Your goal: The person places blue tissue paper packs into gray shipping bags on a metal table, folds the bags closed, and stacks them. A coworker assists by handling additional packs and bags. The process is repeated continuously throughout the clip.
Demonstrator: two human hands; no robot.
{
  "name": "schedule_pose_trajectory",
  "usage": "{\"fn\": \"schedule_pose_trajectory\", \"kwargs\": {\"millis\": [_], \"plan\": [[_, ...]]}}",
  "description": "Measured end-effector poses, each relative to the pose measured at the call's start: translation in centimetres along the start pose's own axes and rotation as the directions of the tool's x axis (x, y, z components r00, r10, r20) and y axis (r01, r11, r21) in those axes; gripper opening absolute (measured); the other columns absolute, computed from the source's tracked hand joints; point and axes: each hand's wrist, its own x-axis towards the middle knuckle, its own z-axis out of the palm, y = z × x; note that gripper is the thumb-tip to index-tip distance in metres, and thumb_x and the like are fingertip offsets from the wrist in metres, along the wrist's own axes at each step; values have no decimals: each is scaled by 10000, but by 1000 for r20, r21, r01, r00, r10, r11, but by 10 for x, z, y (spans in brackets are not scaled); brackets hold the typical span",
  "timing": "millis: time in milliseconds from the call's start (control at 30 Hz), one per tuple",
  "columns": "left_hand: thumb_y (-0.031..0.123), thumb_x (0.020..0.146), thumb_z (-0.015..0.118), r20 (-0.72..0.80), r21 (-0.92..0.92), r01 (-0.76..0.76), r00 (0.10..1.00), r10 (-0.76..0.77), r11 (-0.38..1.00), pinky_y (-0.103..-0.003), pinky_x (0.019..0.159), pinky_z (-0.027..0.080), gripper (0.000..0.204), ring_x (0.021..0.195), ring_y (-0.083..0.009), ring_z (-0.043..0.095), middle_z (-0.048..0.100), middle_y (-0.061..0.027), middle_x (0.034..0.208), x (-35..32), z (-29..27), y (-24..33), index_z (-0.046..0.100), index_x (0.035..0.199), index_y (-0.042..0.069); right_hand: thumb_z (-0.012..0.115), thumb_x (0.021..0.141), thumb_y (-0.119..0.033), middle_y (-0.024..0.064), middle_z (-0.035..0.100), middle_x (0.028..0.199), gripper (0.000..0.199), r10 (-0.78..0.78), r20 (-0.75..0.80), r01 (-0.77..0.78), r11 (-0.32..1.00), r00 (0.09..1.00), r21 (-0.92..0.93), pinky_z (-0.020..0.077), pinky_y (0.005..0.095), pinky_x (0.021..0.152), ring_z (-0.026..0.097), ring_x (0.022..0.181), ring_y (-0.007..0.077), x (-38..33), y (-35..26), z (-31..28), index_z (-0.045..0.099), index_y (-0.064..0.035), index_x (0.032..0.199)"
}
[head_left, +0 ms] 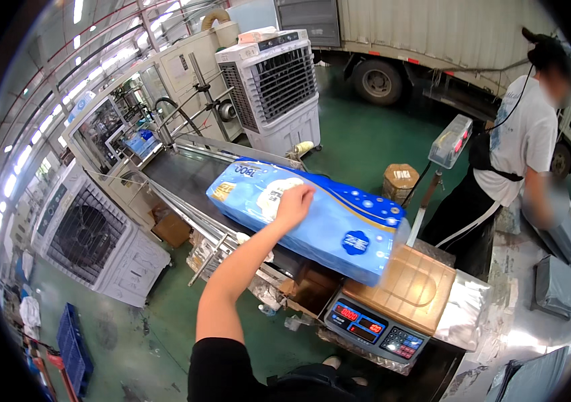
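A long blue plastic-wrapped pack (326, 221) with white and gold print lies slantwise across the middle. My left hand (295, 206) is on its upper side with the fingers curled closed, seemingly gripping the wrap or a handle there. Most of the pack is above the dark conveyor belt (195, 179). Its near right end, slightly blurred, reaches over the tan platform (419, 285) of a digital scale (372, 328); whether it touches the platform I cannot tell. The scale's red digits are lit. My right hand is out of view.
Beyond the scale, a co-worker (510, 134) in a white shirt handles a grey bundle (553, 228) at a side table (500, 268). Two air coolers (275, 87) flank the conveyor, which leads to a machine (108, 130). A carton (399, 181) and a truck (433, 33) stand behind.
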Motion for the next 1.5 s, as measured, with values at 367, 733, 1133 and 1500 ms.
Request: {"fn": "schedule_pose_trajectory", "kwargs": {"millis": [367, 733, 1133, 1500], "plan": [[494, 904, 442, 286, 677, -142, 955, -81, 722, -422, 883, 399, 522, 982, -271, 580, 659, -123, 944, 62, 94, 22, 673, 970, 32, 596, 872, -89, 147, 568, 834, 79, -645, 73, -141, -54, 761, 989, 458, 372, 730, 555, 794, 257, -49, -242, -251, 586, -11, 868], [614, 808, 520, 763, -28, -513, 543, 350, 858, -477, 616, 482, 615, 661, -390, 620, 627, -210, 665, -51, 157, 191, 692, 668, 40, 495, 921, -523, 72, 400, 1427, 685, -857, 190, -874, -485, 478, 11, 361, 450, 1035, 443, 1249, 253, -41, -300, -264, 289, -126, 1440], [411, 754, 617, 415, -468, -627, 466, 782, 622, -472, 595, 462, 394, 636, -389, 604, 605, -197, 640, -172, 226, 512, 651, 638, 36, 503, 897, -496, 134, 454, 1367, 704, -220, 523, -417, -860, 823, 295, 369, 429, 1037, 445, 1244, 281, 40, -42, -194, 360, -18, 1394], [359, 927, 516, 385, -923, -12, -32, 922, 385, -456, 593, 453, 293, 643, -376, 590, 602, -161, 655, -428, 298, 710, 653, 908, 101, 776, 530, -394, 168, 455, 1347, 1092, 431, 309, -260, -170, 848, 951, 342, 352, 1034, 468, 1214, 283, 68, 370, -250, 320, 32, 1426]]}}
